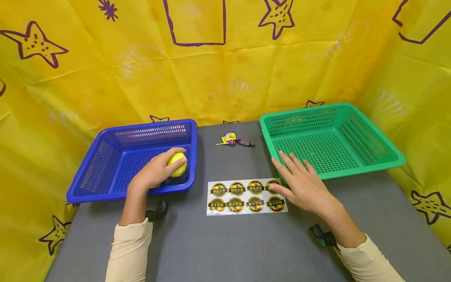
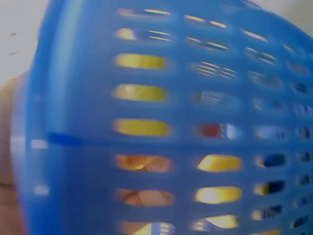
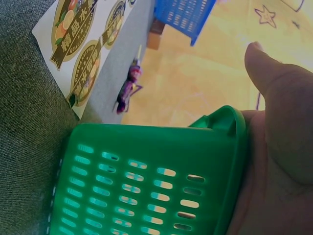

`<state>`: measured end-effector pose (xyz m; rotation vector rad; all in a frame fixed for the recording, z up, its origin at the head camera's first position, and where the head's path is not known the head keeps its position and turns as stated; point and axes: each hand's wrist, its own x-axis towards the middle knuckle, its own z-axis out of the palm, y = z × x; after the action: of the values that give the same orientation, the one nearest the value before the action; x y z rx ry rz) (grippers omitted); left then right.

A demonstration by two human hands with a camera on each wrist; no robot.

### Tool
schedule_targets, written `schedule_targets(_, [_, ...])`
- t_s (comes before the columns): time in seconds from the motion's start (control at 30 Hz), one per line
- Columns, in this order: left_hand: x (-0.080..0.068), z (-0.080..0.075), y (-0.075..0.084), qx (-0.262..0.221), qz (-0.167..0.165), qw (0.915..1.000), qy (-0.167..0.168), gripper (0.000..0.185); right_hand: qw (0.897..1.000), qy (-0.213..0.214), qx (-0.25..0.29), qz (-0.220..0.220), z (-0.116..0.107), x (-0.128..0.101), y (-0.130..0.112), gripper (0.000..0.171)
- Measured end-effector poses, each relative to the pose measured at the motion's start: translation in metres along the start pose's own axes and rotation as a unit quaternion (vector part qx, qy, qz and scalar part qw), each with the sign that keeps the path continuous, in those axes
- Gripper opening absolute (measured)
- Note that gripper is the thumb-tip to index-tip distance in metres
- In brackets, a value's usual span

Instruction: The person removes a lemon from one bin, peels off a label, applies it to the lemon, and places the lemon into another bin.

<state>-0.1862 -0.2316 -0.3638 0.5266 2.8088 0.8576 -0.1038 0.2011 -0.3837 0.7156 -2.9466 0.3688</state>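
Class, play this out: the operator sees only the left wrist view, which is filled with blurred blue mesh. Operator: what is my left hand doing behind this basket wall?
Observer: Your left hand has its grip round a lemon inside the blue basket.
Operator: And my right hand?
Observer: The right hand rests, fingers straight, against the near left corner of the green basket.
Operator: What lies between the baskets?
Observer: A sticker sheet lies nearest you on the table, and wrapped sweets lie farther back.
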Motion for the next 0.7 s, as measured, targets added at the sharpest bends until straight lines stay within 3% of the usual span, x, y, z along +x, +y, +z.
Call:
schedule_targets(0.1, [0.001,-0.003,0.006,-0.069,0.036,0.9961,0.043,0.052,1.0,0.003,0.0,0.002,0.0,0.0,0.001,0.075])
schedule_targets(0.3, [0.006,-0.001,0.023,-0.169,0.074,0.9785,0.093,0.089,1.0,0.007,0.0,0.002,0.001,0.0,0.002,0.075])
schedule_targets(0.53, [0.019,0.019,0.062,-0.157,0.096,0.9679,0.171,0.094,1.0,0.008,-0.002,-0.001,0.004,0.0,0.003,0.077])
schedule_targets(0.7, [0.024,0.038,0.087,-0.137,0.08,0.9726,0.17,0.101,1.0,0.004,-0.002,-0.001,0.004,-0.001,0.003,0.077])
